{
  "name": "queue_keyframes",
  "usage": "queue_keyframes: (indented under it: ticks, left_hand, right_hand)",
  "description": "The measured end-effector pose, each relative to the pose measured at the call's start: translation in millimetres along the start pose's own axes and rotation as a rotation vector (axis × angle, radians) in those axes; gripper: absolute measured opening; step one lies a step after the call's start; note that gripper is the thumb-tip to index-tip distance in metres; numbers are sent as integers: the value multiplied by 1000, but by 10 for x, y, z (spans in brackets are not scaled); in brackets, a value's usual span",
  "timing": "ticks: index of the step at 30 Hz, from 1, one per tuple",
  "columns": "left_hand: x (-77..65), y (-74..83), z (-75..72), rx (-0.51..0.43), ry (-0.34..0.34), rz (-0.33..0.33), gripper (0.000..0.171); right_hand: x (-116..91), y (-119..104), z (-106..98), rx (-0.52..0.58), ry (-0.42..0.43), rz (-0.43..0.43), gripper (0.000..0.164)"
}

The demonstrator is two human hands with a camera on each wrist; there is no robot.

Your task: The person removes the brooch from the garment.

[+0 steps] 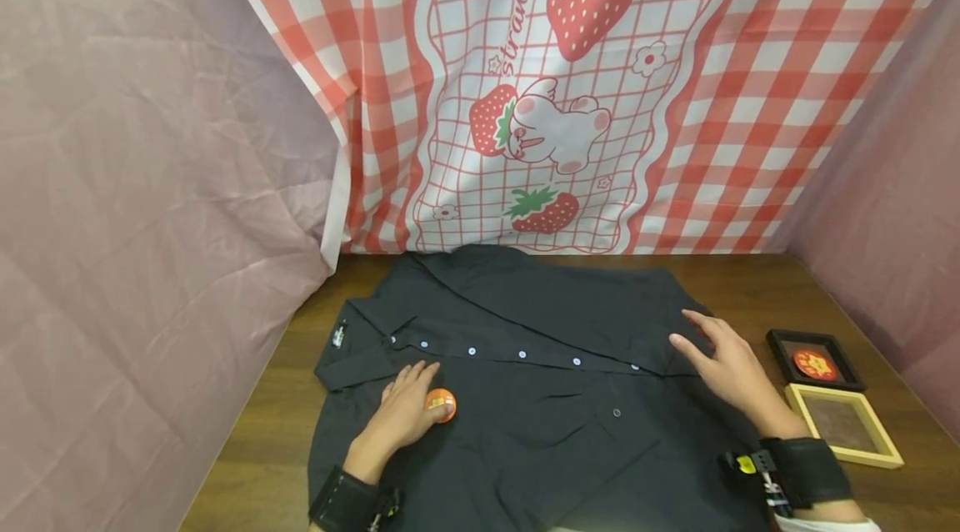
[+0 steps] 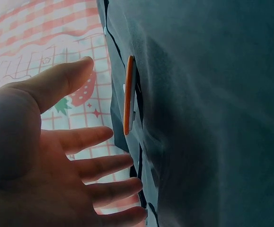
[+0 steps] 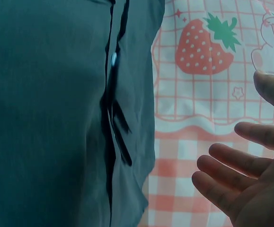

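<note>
just beside the left grip (image 1: 401,411) lies an orange badge (image 1: 444,396).

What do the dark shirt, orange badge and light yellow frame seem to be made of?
The dark shirt seems matt cloth, perhaps cotton: it creases softly, without shine. The orange badge looks like smooth metal or plastic: a thin, rigid disc with a gray back. The light yellow frame may be wood or plastic, smooth-looking; its stiff, straight edges show no clear grain.
</note>
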State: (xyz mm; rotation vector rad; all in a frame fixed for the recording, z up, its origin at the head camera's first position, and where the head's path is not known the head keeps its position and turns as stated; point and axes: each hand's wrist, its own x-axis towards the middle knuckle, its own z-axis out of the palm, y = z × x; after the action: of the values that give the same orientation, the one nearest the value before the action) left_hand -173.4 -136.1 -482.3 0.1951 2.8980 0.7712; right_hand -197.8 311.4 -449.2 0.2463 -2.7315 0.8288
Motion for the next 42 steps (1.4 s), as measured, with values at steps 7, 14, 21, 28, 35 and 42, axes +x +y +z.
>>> queue_keyframes:
  ticks: [7,14,21,28,35,42]
  left_hand:
    - [-15,1,2,-6,2,5,66]
    - [4,11,16,-13,15,28,65]
    - [18,51,45,-18,7,42,65]
    - [-13,56,22,-14,11,39,65]
    - [-17,20,15,-27,8,64,66]
    - [-31,-3,15,-23,28,105,63]
  right_hand:
    - [-33,-83,88,12,19,-30,51]
    - [-31,-153,150,31,32,-43,50]
    - [-68,-186,156,45,24,-27,49]
    - [-45,-237,206,78,7,-1,57]
    - [-25,-323,281,77,-21,2,55]
    - [-6,-388,373,109,-7,-11,58]
